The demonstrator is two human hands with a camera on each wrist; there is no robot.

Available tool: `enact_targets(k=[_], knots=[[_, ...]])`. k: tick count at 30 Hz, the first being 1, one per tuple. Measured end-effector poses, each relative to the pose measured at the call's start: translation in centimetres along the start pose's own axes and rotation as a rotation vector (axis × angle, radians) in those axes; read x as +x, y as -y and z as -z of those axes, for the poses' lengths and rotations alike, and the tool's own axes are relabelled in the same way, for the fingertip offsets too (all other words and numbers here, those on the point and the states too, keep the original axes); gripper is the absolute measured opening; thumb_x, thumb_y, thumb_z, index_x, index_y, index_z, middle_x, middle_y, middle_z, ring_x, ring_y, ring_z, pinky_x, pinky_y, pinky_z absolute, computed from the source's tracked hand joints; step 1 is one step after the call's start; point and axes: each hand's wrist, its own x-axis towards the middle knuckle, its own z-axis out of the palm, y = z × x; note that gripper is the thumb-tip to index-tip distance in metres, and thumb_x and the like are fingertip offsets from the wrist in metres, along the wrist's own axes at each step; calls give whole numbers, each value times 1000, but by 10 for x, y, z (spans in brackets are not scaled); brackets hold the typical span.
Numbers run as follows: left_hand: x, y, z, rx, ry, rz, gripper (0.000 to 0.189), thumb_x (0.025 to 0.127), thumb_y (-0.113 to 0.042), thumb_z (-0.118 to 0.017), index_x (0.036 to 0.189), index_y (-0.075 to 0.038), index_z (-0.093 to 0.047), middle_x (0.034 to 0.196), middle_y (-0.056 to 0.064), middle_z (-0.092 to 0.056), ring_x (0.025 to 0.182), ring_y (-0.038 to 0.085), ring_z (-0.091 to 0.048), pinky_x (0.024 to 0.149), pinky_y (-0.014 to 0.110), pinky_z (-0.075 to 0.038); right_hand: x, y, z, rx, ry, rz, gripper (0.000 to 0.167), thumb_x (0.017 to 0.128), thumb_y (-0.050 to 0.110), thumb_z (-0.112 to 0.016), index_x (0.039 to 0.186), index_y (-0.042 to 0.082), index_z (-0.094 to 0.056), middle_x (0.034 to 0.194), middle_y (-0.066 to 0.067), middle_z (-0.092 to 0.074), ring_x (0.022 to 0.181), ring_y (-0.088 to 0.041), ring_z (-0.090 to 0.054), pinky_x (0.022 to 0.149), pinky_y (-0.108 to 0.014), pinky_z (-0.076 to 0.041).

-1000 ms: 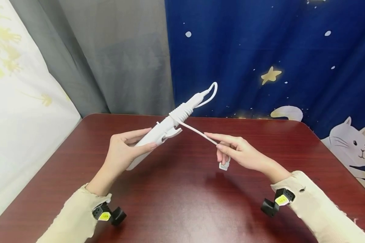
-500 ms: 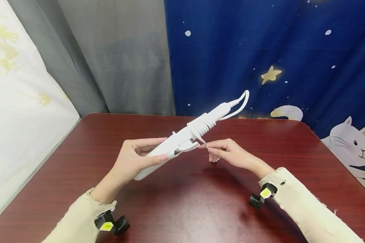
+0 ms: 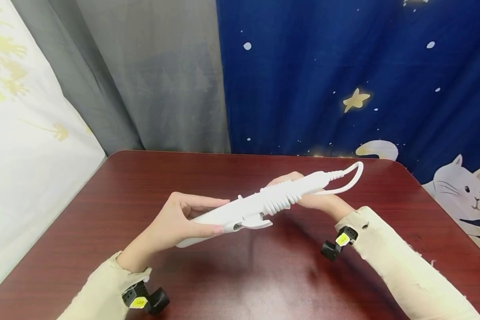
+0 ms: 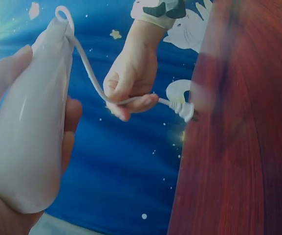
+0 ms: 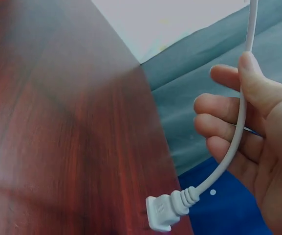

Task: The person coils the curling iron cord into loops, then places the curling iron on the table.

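Note:
A white hair iron (image 3: 234, 213) with a clip lever (image 3: 257, 221) is held above the table. My left hand (image 3: 180, 222) grips its thick end, thumb on the near side and fingers on the far side. White cord (image 3: 282, 198) is wound in several turns round the handle, with a loop (image 3: 356, 175) at the tip. Behind the handle, partly hidden in the head view, is my right hand (image 3: 320, 202). In the right wrist view its thumb and fingers pinch the free cord (image 5: 237, 132), and the plug (image 5: 167, 211) hangs from the end.
A dark red wooden table (image 3: 224, 284) lies beneath both hands. Behind it hang a grey curtain (image 3: 164, 89) and a blue curtain (image 3: 304, 80) with stars and a cat print. White cloth (image 3: 32, 155) borders the left side.
The hair iron has tipped from a steep slant to nearly level, its cord end moving right and down. My right hand has moved left and round behind the handle with the cord.

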Motion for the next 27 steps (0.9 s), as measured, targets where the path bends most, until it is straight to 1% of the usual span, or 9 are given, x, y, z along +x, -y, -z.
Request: enact_targets(k=[1, 2, 6, 8, 13, 19, 21, 24, 27], knots=[[-1, 0, 1, 9, 10, -1, 43, 70, -2, -78, 112, -5, -67, 100, 11, -67, 77, 21, -64, 62, 34, -53, 4, -1, -1, 60, -7, 51, 17, 83, 0, -56, 95, -4, -68, 87, -8, -68, 79, -16, -62, 70, -30, -50], [-2, 1, 2, 17, 21, -2, 43, 70, -2, -77, 112, -6, -67, 98, 10, -68, 76, 21, -64, 61, 34, -53, 6, -1, -1, 108, 1, 58, 16, 83, 0, -58, 95, -4, -69, 88, -6, -69, 80, -15, -62, 69, -29, -50], [-5, 4, 6, 62, 80, -16, 42, 70, -4, -78, 110, -9, -68, 96, 8, -69, 74, 18, -62, 59, 35, -52, 11, 0, -1, 131, 31, 27, 8, 84, 4, -63, 87, 2, -71, 78, -1, -68, 69, -12, -60, 61, -27, -50], [-6, 7, 8, 92, 121, -30, 41, 70, -6, -79, 109, -10, -69, 97, 6, -69, 75, 17, -61, 59, 35, -52, 11, 3, 1, 133, 86, 7, 8, 86, 8, -64, 86, 6, -72, 75, -1, -67, 65, -16, -60, 59, -30, -50], [-9, 13, 12, 125, 245, -11, 41, 69, -10, -80, 109, -11, -69, 96, 3, -69, 76, 16, -62, 62, 34, -52, 11, 9, 2, 96, 201, 44, 9, 85, 17, -65, 85, 11, -72, 67, 0, -65, 59, -16, -61, 53, -34, -49], [-9, 16, 15, 106, 383, 64, 42, 69, -12, -81, 109, -9, -69, 94, 4, -70, 76, 17, -63, 61, 35, -52, 9, 18, -1, 92, 294, 78, 10, 83, 19, -68, 84, 10, -72, 66, -3, -65, 59, -6, -58, 53, -29, -50], [-9, 17, 14, 113, 420, 68, 41, 69, -12, -80, 108, -8, -69, 94, 4, -69, 77, 17, -64, 62, 34, -52, 9, 22, -2, 68, 313, 94, 10, 82, 21, -68, 83, 12, -72, 66, 2, -64, 60, -5, -57, 54, -27, -50], [-7, 17, 13, 175, 451, 68, 40, 70, -17, -80, 107, -11, -70, 93, 0, -70, 77, 15, -65, 64, 32, -52, 9, 30, -2, 11, 321, 129, 8, 81, 24, -69, 82, 17, -72, 67, 11, -63, 60, -4, -57, 55, -25, -49], [-4, 18, 13, 268, 448, 82, 38, 69, -24, -81, 105, -16, -71, 91, -5, -70, 77, 14, -65, 65, 30, -51, 11, 36, -1, -20, 307, 176, 6, 80, 25, -70, 82, 19, -72, 69, 17, -61, 61, -4, -57, 56, -24, -48]])
